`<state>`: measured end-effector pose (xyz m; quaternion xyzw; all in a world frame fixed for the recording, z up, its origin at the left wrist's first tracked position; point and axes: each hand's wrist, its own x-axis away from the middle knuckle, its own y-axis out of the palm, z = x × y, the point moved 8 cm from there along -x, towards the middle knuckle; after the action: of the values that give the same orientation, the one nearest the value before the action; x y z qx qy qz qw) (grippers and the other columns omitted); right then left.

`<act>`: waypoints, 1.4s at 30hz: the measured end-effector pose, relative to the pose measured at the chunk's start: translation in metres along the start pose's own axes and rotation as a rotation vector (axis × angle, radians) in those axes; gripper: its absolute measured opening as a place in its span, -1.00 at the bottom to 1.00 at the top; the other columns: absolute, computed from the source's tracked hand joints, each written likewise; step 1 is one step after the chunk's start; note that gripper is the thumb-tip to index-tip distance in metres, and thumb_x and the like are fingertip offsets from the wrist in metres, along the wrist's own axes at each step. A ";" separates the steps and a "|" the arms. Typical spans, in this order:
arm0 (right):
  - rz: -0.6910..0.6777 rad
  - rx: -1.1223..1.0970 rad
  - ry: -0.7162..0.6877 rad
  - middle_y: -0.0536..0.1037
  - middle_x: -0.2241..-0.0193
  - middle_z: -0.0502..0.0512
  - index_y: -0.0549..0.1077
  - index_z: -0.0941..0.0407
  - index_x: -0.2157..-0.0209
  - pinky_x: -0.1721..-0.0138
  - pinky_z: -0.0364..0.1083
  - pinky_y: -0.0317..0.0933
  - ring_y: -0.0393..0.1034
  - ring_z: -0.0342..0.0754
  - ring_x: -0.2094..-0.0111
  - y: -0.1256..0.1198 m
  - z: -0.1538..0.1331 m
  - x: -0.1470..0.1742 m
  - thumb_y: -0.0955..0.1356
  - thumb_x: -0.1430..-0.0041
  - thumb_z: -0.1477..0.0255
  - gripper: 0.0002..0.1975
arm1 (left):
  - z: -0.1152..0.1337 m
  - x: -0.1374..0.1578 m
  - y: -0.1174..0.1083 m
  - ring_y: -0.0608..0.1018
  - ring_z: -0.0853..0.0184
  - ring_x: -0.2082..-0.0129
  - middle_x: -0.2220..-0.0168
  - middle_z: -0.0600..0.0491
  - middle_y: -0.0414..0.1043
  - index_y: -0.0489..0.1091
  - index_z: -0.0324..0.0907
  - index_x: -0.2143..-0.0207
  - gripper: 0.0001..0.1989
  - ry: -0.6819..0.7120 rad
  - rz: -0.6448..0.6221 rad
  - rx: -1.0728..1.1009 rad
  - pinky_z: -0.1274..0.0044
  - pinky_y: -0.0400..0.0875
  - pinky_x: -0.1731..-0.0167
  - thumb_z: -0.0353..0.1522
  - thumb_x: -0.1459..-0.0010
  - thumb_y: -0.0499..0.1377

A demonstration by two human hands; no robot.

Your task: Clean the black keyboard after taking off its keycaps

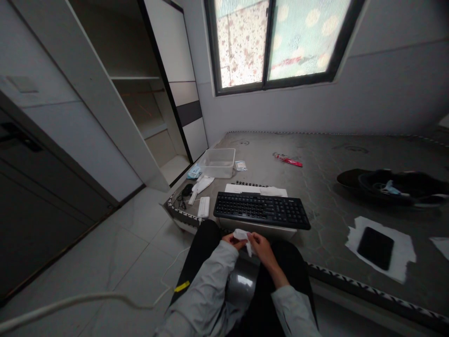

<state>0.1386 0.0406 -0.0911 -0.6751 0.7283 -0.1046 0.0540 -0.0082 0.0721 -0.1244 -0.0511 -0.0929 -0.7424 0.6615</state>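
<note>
Both hands, left point(234, 242) and right point(260, 243), pinched a white wipe point(242, 235) at 6 o'clock from keyboard point(261, 210); thin wipe risked tearing.

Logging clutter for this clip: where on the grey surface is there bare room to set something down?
Widest bare patch on the grey surface: between the red packet, black keyboard and dark heap. A smaller one lies between keyboard and black pad on paper. Crowded: the left corner around the clear tub, with white items and cables. Both hands hold a white wad in front of the keyboard.
</note>
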 end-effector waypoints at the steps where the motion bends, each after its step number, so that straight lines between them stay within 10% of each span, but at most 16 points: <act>1: -0.006 0.023 -0.005 0.48 0.55 -0.03 0.41 0.10 0.48 0.40 -0.13 0.16 0.32 -0.07 0.46 0.001 -0.001 0.000 0.32 -0.06 -0.08 -0.51 | 0.001 0.000 0.000 0.68 -0.02 0.20 0.31 -0.10 0.71 0.61 -0.22 0.36 -0.54 0.001 -0.003 0.003 0.26 0.57 0.09 -0.26 0.42 0.52; 11: 0.003 0.009 -0.022 0.49 0.56 0.02 0.44 0.11 0.51 0.38 -0.11 0.18 0.35 -0.04 0.44 -0.001 0.008 -0.005 0.32 -0.07 -0.06 -0.51 | 0.003 0.003 0.002 0.66 0.18 0.37 0.38 -0.08 0.68 0.57 -0.25 0.33 -0.50 -0.017 0.012 -0.063 0.42 0.56 0.32 -0.36 0.46 0.53; 18: -0.093 -0.304 0.008 0.65 0.30 0.11 0.51 0.10 0.05 0.35 -0.08 0.30 0.47 0.00 0.39 0.006 0.011 -0.008 0.43 0.01 0.00 -0.42 | 0.002 0.002 -0.006 0.57 0.37 0.53 0.56 0.06 0.59 0.54 -0.20 0.49 -0.55 -0.054 0.123 0.087 0.54 0.47 0.42 -0.20 0.48 0.54; 30: -0.158 -0.038 -0.069 0.69 0.17 0.19 0.62 0.13 0.10 0.09 0.04 0.37 0.55 0.16 0.17 0.013 -0.008 0.003 0.41 -0.07 0.07 -0.51 | -0.003 -0.001 -0.017 0.43 0.45 0.71 0.72 0.18 0.44 0.34 -0.15 0.52 -0.29 -0.109 0.189 0.176 0.58 0.31 0.63 0.07 0.68 0.49; 42: -0.038 0.030 -0.118 0.71 0.31 0.14 0.66 0.12 0.15 0.24 0.00 0.38 0.57 0.15 0.31 -0.002 -0.020 0.006 0.32 -0.15 -0.04 -0.44 | 0.013 0.003 -0.003 0.55 0.37 0.54 0.52 0.03 0.59 0.54 -0.22 0.29 -0.32 0.052 0.107 0.068 0.54 0.44 0.47 0.10 0.37 0.42</act>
<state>0.1356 0.0365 -0.0706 -0.6928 0.7093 -0.0767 0.1047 -0.0124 0.0720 -0.1117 -0.0141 -0.0977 -0.7034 0.7039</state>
